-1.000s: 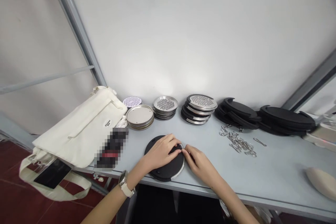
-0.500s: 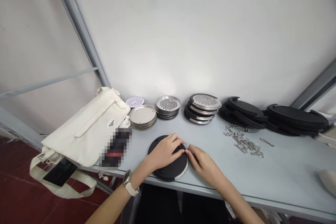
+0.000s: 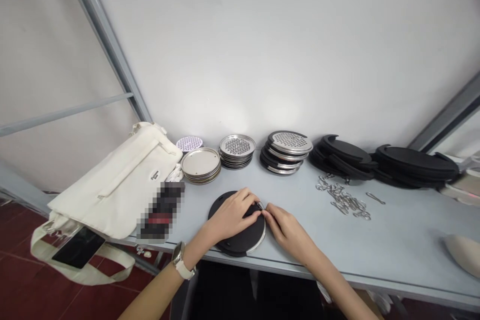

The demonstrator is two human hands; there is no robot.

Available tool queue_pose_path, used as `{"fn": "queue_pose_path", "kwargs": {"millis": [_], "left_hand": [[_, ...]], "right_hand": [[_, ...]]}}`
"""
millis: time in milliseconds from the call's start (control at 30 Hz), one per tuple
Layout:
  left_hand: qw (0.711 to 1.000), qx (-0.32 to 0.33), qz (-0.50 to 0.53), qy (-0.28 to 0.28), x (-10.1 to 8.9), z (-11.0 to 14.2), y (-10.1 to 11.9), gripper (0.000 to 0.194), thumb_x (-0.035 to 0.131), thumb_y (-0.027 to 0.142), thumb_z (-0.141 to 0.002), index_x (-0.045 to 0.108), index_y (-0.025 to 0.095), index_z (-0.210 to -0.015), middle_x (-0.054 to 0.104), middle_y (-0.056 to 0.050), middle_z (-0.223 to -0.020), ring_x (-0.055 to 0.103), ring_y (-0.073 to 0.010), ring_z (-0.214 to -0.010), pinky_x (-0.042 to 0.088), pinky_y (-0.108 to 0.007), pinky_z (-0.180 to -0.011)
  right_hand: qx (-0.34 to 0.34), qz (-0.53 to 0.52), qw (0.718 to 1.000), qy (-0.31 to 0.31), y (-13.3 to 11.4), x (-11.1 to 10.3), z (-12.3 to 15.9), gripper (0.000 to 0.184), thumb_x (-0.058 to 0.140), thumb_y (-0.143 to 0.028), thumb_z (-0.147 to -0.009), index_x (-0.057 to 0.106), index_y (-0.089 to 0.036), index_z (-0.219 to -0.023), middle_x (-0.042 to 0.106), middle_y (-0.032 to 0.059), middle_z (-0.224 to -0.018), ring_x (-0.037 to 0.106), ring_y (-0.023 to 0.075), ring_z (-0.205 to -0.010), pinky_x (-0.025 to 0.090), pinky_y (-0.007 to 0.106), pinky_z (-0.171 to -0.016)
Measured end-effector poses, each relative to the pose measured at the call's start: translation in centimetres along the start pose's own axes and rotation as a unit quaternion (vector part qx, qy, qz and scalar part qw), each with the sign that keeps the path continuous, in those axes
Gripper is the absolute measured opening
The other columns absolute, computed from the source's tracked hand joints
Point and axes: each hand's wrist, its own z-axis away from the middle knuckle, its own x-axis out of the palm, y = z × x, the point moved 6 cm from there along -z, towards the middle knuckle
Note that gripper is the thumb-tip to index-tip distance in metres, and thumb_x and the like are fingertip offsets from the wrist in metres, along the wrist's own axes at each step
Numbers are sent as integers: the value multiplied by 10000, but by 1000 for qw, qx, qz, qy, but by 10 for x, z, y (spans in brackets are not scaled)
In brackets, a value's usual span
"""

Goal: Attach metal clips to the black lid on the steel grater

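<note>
Holder (image 3: 240, 244): flat black round; silver rim seated inside; laid by the grey table's (image 3: 300, 230) front edge.
Left hand (image 3: 234, 214): rested on holder; whether the wire is gripped cannot be told.
Right hand (image 3: 282, 227): small silver wire clip (image 3: 260, 205) pinched between narrowed fingers, holder's 2 o'clock.
Stack (image 3: 288, 154): silver perforated discs in black holders, 1 o'clock.
Bag (image 3: 116, 185): cream fabric, 9–10 o'clock, edge overhung.

Grey tbl (image 3: 390, 245) w/ white bag (image 3: 112, 185), metal discs (image 3: 200, 161), blk discs (image 3: 242, 242), silver clips (image 3: 348, 202)
</note>
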Motion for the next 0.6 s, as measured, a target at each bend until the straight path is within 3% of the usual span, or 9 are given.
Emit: {"fn": "queue_pose_path", "kwargs": {"millis": [600], "left_hand": [[1000,4,23,-4,1,-1,0,178,490,228,-917,529,204,-1089,543,-45,-1013,552,-187,-954,461,-323,-844]], "right_hand": [[4,-1,1000,11,0,-2,0,216,314,-264,-980,440,-215,-812,559,18,-733,524,164,-645,405,274,-594]]}}
